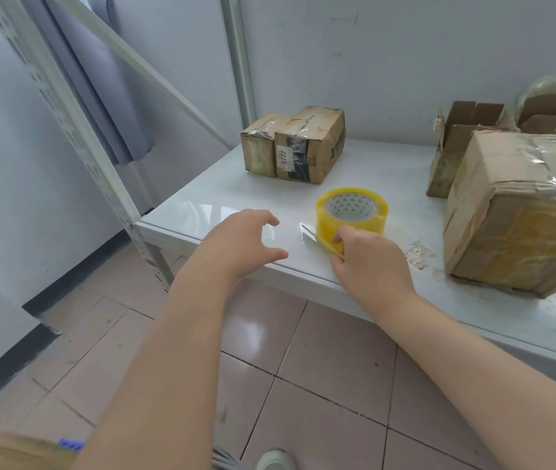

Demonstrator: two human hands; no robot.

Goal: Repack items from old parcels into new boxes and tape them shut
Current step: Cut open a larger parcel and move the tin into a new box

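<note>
As the right hand (368, 256) pinched the tape roll (351, 212) at its loose end, centre frame, and the left hand (246, 242) hovered with fingers spread, the open carton (463, 130) at upper right stood untaped.

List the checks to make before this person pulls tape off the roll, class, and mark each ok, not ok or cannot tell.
1. Loose end found: ok; the right hand pinches a strip at the front of the tape roll.
2. Other hand free: ok; the left hand is open, holding nothing, left of the roll.
3. Roll lying flat on the table: ok.
4. Box ready for sealing: cannot tell; the large box right of the roll is wrapped in crumpled tape.
5. Cutter nearby: cannot tell; a small shiny piece beside the roll is too unclear to name.
</note>
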